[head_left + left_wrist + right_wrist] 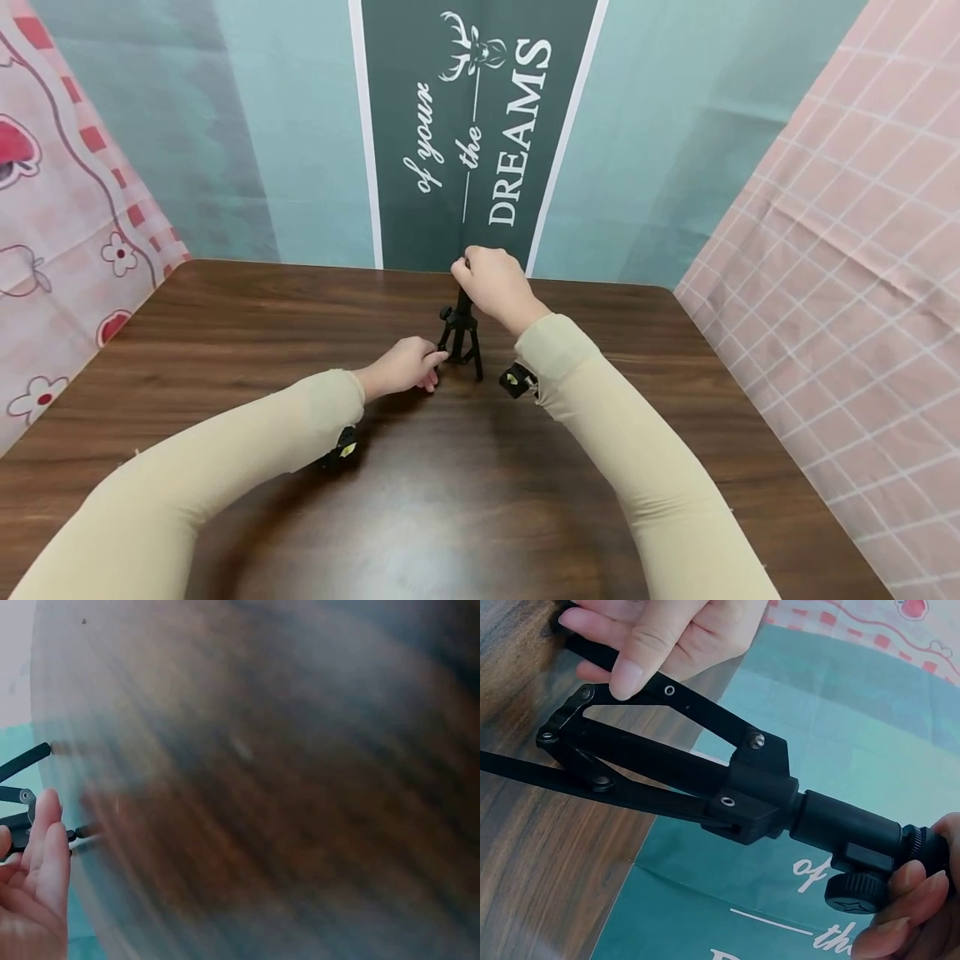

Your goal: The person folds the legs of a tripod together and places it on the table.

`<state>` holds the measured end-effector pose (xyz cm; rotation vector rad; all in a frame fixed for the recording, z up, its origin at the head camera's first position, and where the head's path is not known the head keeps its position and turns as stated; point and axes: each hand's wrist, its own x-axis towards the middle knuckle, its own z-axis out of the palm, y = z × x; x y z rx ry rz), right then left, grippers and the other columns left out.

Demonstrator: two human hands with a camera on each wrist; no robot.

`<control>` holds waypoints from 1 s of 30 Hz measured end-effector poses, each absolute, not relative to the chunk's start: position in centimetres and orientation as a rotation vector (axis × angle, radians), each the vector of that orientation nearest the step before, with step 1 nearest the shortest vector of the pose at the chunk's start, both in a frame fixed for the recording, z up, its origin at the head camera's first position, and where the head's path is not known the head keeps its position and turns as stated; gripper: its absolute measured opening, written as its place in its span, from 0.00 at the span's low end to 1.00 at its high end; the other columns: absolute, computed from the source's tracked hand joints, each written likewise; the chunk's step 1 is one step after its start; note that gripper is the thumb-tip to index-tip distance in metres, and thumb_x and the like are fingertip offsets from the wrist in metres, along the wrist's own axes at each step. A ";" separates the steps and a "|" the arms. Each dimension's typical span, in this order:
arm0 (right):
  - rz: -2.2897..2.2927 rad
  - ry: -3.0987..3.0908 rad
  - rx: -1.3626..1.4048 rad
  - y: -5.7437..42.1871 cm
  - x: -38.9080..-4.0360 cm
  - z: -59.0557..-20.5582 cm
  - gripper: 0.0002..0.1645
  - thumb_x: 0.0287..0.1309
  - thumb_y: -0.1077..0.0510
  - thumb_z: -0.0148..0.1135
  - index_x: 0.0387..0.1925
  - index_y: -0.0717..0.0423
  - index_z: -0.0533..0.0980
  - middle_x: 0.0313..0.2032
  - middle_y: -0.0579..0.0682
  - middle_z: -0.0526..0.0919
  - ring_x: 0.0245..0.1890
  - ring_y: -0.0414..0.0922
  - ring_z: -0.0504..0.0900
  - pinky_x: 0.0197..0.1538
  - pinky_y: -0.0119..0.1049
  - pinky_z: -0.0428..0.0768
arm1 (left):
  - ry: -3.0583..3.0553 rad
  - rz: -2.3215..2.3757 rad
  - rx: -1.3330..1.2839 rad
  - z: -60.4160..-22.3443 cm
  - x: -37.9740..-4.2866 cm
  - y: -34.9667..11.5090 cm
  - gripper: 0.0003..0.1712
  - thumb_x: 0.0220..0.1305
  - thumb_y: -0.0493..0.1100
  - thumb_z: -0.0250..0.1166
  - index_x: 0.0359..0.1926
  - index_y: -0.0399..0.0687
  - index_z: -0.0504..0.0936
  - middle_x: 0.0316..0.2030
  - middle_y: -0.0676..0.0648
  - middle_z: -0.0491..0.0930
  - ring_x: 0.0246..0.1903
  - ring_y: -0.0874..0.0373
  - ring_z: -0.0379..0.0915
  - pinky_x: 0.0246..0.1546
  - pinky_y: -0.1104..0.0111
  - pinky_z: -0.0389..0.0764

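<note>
Cream long sleeves closest to camera, both arms reaching across the dark brown wood-grain surface. Small black block-shaped device with a yellow-green mark under the right cuff, matching one under the left.

Black tripod with riveted folding legs and a central column: upright, slight lean, around the middle of the far edge of the surface, a bit in from it. Legs spread. Can't tell if every foot touches down.

Right hand at the top of it: fingers curled round the upper end, just above the black ridged round knob. Left hand low down: fingers narrow, pinching one leg, thumb on the near face in the right wrist view. Left wrist view is mostly blurred wood grain, hand at its left border.

Behind the far edge: teal cloth with a dark green panel, white lettering, antlered head. Left edge: pink-and-white cloth with red flowers. Right edge: pink cloth, white grid.
</note>
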<state>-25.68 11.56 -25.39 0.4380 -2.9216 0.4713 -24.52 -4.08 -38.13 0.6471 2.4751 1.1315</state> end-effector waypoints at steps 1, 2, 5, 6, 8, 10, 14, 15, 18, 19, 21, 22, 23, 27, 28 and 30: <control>0.473 -2.917 0.431 11.7 -25.7 -25.4 0.19 0.68 0.53 0.39 0.22 0.55 0.66 0.19 0.51 0.67 0.17 0.46 0.65 0.27 0.35 0.65 | 2.455 1.147 0.634 -38.1 -24.7 -4.0 0.20 0.72 0.45 0.50 0.27 0.35 0.76 0.19 0.46 0.78 0.21 0.57 0.78 0.25 0.68 0.79; 0.475 -2.911 0.426 11.7 -25.7 -25.4 0.19 0.68 0.52 0.39 0.23 0.55 0.67 0.19 0.51 0.67 0.17 0.46 0.66 0.27 0.36 0.65 | 2.452 1.138 0.633 -38.0 -24.9 -4.1 0.21 0.71 0.46 0.51 0.27 0.35 0.77 0.19 0.46 0.78 0.20 0.57 0.78 0.25 0.68 0.79; 0.465 -2.901 0.418 12.0 -25.7 -25.4 0.20 0.68 0.50 0.39 0.25 0.56 0.68 0.19 0.52 0.68 0.17 0.47 0.67 0.25 0.36 0.65 | 2.486 1.049 0.629 -37.4 -25.4 -4.3 0.22 0.69 0.50 0.53 0.27 0.36 0.79 0.18 0.47 0.77 0.18 0.56 0.76 0.24 0.67 0.77; 0.458 -2.902 0.418 12.0 -25.7 -25.3 0.20 0.68 0.49 0.39 0.27 0.56 0.69 0.19 0.52 0.69 0.16 0.47 0.68 0.24 0.36 0.66 | 2.513 1.002 0.643 -37.2 -25.6 -4.5 0.21 0.69 0.51 0.55 0.28 0.37 0.80 0.18 0.46 0.77 0.17 0.56 0.74 0.24 0.66 0.77; 0.453 -2.905 0.412 12.2 -25.6 -25.4 0.21 0.68 0.45 0.41 0.32 0.56 0.70 0.18 0.52 0.71 0.16 0.47 0.70 0.23 0.37 0.67 | 2.576 0.931 0.703 -36.8 -25.8 -4.7 0.19 0.67 0.51 0.57 0.34 0.38 0.81 0.21 0.48 0.77 0.17 0.57 0.73 0.26 0.65 0.76; 0.488 -2.923 0.395 12.3 -25.5 -25.4 0.23 0.66 0.39 0.45 0.38 0.56 0.69 0.19 0.51 0.72 0.16 0.46 0.71 0.23 0.37 0.69 | 2.607 0.917 0.762 -36.5 -26.0 -4.7 0.18 0.66 0.50 0.59 0.43 0.37 0.79 0.26 0.48 0.78 0.19 0.58 0.74 0.31 0.64 0.77; 0.696 -2.945 0.370 12.9 -24.9 -25.6 0.34 0.58 0.31 0.51 0.50 0.53 0.63 0.21 0.52 0.73 0.18 0.47 0.72 0.24 0.38 0.70 | 2.585 0.941 0.838 -36.2 -26.2 -4.8 0.30 0.65 0.43 0.61 0.63 0.34 0.64 0.32 0.50 0.81 0.25 0.57 0.78 0.41 0.62 0.77; 0.756 -2.942 0.375 13.2 -24.8 -25.7 0.36 0.56 0.30 0.52 0.52 0.52 0.62 0.22 0.51 0.73 0.18 0.47 0.72 0.24 0.38 0.70 | 2.574 0.941 0.833 -36.1 -26.2 -4.9 0.33 0.64 0.42 0.61 0.65 0.33 0.61 0.31 0.50 0.81 0.26 0.57 0.78 0.41 0.63 0.77; 0.884 -2.937 0.439 14.2 -24.5 -26.6 0.39 0.56 0.32 0.54 0.58 0.54 0.60 0.24 0.52 0.74 0.21 0.48 0.72 0.25 0.40 0.71 | 2.558 0.947 0.815 -35.9 -26.3 -4.9 0.38 0.63 0.40 0.62 0.68 0.33 0.55 0.28 0.49 0.81 0.27 0.55 0.79 0.36 0.64 0.78; 0.898 -2.952 0.473 14.6 -24.4 -27.1 0.40 0.57 0.33 0.55 0.59 0.55 0.60 0.26 0.53 0.75 0.22 0.49 0.73 0.27 0.40 0.72 | 2.551 0.952 0.807 -35.8 -26.4 -4.9 0.39 0.63 0.39 0.63 0.68 0.33 0.54 0.27 0.49 0.81 0.27 0.54 0.79 0.34 0.65 0.78; 0.867 -3.028 0.545 15.5 -24.4 -28.4 0.43 0.58 0.36 0.57 0.63 0.59 0.59 0.33 0.56 0.78 0.28 0.50 0.77 0.32 0.42 0.75 | 2.537 0.953 0.802 -35.6 -26.5 -4.9 0.40 0.62 0.38 0.63 0.69 0.34 0.53 0.27 0.49 0.81 0.28 0.54 0.79 0.31 0.65 0.78; 0.817 -3.089 0.583 15.9 -24.4 -29.1 0.43 0.58 0.38 0.58 0.63 0.61 0.59 0.38 0.57 0.79 0.33 0.51 0.78 0.37 0.43 0.76 | 2.527 0.945 0.802 -35.5 -26.6 -4.9 0.40 0.61 0.37 0.63 0.69 0.34 0.53 0.28 0.48 0.80 0.28 0.54 0.80 0.31 0.66 0.79; 0.748 -3.157 0.614 16.3 -24.4 -29.8 0.43 0.58 0.39 0.59 0.64 0.63 0.59 0.43 0.59 0.78 0.39 0.52 0.79 0.42 0.44 0.76 | 2.522 0.928 0.807 -35.4 -26.7 -4.8 0.40 0.61 0.37 0.63 0.69 0.34 0.53 0.28 0.48 0.80 0.28 0.54 0.80 0.31 0.66 0.79; 0.530 -3.410 0.687 17.0 -23.8 -32.2 0.31 0.62 0.50 0.59 0.59 0.67 0.67 0.47 0.59 0.79 0.41 0.50 0.81 0.49 0.42 0.76 | 2.497 0.843 0.849 -35.2 -27.0 -4.5 0.40 0.62 0.37 0.63 0.68 0.30 0.52 0.29 0.48 0.80 0.29 0.55 0.80 0.33 0.67 0.78; 0.503 -3.443 0.701 17.0 -23.7 -32.6 0.25 0.63 0.53 0.58 0.55 0.67 0.70 0.42 0.58 0.81 0.37 0.48 0.82 0.46 0.40 0.77 | 2.493 0.828 0.859 -35.2 -27.1 -4.4 0.39 0.62 0.37 0.63 0.68 0.30 0.53 0.29 0.47 0.79 0.29 0.55 0.80 0.33 0.67 0.78; 0.498 -3.466 0.716 16.7 -23.3 -33.2 0.14 0.64 0.59 0.56 0.45 0.65 0.76 0.31 0.53 0.82 0.28 0.45 0.82 0.40 0.36 0.79 | 2.490 0.806 0.878 -35.1 -27.2 -4.1 0.37 0.61 0.37 0.63 0.66 0.30 0.56 0.28 0.48 0.80 0.29 0.55 0.80 0.32 0.68 0.78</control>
